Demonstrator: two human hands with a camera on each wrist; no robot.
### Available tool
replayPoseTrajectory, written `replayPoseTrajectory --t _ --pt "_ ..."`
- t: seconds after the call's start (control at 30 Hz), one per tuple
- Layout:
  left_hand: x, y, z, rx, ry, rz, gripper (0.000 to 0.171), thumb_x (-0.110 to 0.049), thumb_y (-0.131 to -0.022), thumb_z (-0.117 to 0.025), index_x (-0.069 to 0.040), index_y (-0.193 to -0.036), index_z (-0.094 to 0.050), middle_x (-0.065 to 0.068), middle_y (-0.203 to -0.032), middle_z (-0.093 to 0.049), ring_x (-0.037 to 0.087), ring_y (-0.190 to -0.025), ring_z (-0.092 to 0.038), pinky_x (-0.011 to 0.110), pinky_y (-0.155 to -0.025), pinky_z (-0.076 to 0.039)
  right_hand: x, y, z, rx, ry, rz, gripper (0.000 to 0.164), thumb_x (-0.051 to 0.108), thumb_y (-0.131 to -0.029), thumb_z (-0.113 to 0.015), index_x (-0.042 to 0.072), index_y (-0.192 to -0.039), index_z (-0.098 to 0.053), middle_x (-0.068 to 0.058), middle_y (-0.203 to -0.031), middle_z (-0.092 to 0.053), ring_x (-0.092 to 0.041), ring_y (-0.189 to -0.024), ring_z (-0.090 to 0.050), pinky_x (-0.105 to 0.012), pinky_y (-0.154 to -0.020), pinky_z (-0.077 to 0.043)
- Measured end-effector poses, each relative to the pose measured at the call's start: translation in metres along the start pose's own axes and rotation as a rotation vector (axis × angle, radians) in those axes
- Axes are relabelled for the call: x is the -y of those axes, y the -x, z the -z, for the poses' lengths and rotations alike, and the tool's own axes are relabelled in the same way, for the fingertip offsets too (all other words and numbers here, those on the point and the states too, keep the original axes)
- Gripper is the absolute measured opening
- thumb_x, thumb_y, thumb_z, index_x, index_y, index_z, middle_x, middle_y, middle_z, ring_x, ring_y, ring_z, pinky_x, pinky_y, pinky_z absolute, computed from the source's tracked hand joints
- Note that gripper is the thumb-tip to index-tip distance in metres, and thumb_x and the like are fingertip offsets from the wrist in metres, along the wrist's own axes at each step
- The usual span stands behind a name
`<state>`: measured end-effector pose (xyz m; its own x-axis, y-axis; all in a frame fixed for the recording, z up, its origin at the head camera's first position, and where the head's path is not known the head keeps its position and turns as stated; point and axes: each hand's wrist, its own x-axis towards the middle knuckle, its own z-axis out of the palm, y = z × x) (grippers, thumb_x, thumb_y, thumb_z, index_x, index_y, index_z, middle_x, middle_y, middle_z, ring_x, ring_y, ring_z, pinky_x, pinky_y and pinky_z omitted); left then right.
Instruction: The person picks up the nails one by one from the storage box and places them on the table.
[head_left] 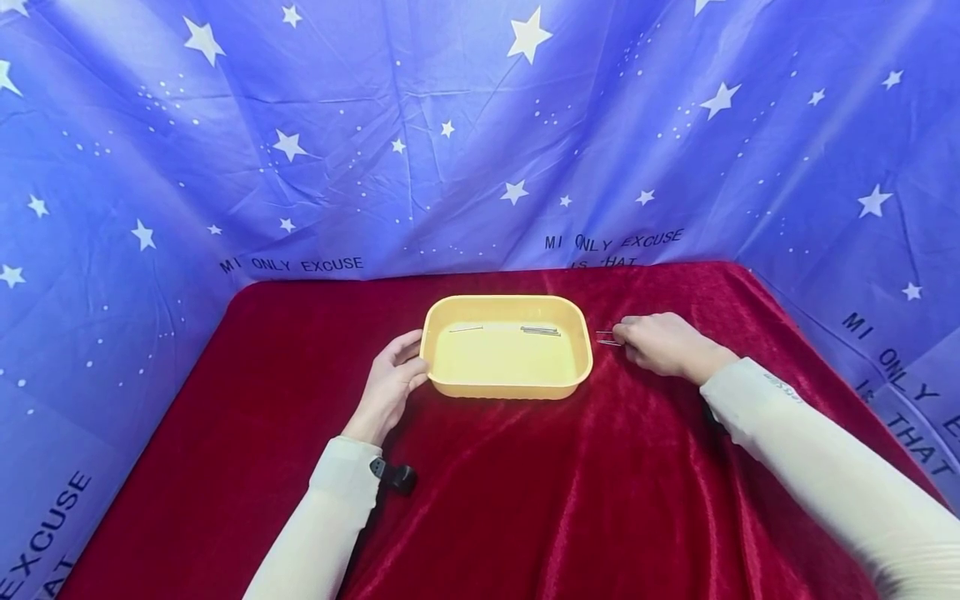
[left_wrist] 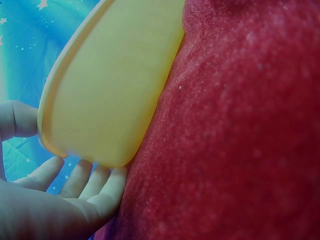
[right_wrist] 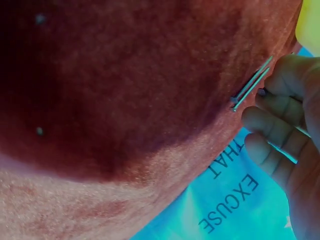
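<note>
A yellow plastic tray (head_left: 506,389) sits on the red cloth, with several thin metal nails (head_left: 541,331) bunched at its right side and a single nail (head_left: 467,329) at its left. My left hand (head_left: 392,379) holds the tray's left end, thumb at the rim and fingertips against the outer wall (left_wrist: 100,100). Just right of the tray, my right hand (head_left: 660,342) pinches a nail, whose head (right_wrist: 261,92) pokes out between the fingers. Two more nails (right_wrist: 251,85) lie on the cloth beside those fingers. The hand hides most of the pinched nail.
Red velvet-like cloth (head_left: 480,500) with folds covers the table. A blue curtain (head_left: 375,167) with white stars and lettering hangs behind and along both sides. A black strap device (head_left: 393,475) is on the left wrist.
</note>
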<state>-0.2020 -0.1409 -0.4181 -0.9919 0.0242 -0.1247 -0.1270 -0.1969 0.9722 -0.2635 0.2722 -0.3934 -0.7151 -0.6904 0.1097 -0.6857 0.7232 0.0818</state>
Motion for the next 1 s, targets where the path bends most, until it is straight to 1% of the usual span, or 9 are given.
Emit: replayPoseTrajectory --t 0.17,0.4,0.7,1.0 --pt "0.0 0.0 0.0 -0.004 0.001 -0.001 0.062 0.01 -0.078 -0.053 -0.003 -0.138 -0.044 0.02 -0.134 -0.049 0.032 -0.112 -0.052 0.036 -0.087 -0.05 -0.002 0.002 -0.003 -0.006 0.002 -0.001 0.021 0.004 -0.07 -0.066 0.019 -0.07 -0.052 0.007 -0.068 -0.048 -0.019 -0.057 -0.053 -0.04 -0.052 -0.044" --pt "0.0 0.001 0.0 -0.004 0.009 0.0 0.062 0.01 -0.078 -0.053 -0.002 -0.138 -0.044 0.02 -0.134 -0.049 0.032 -0.111 -0.052 0.033 -0.084 -0.05 -0.004 0.003 -0.011 -0.006 0.014 0.008 0.022 0.003 -0.069 -0.065 0.019 -0.068 -0.05 0.007 -0.066 -0.047 -0.021 -0.055 -0.052 -0.04 -0.05 -0.043" --pt "0.0 0.001 0.0 -0.002 0.006 -0.002 0.062 0.01 -0.078 -0.053 -0.002 -0.138 -0.044 0.02 -0.134 -0.049 0.032 -0.111 -0.052 0.039 -0.09 -0.048 -0.004 0.001 -0.014 0.0 0.015 0.003 0.021 0.003 -0.07 -0.065 0.019 -0.07 -0.051 0.007 -0.067 -0.047 -0.02 -0.056 -0.052 -0.04 -0.05 -0.043" --pt "-0.001 0.001 -0.001 -0.008 0.007 0.004 0.061 0.01 -0.078 -0.053 -0.003 -0.138 -0.045 0.019 -0.133 -0.049 0.031 -0.11 -0.052 0.034 -0.085 -0.05 -0.003 0.001 -0.013 -0.002 0.014 -0.004 0.021 0.003 -0.071 -0.064 0.019 -0.07 -0.052 0.007 -0.067 -0.048 -0.02 -0.056 -0.053 -0.041 -0.052 -0.045"
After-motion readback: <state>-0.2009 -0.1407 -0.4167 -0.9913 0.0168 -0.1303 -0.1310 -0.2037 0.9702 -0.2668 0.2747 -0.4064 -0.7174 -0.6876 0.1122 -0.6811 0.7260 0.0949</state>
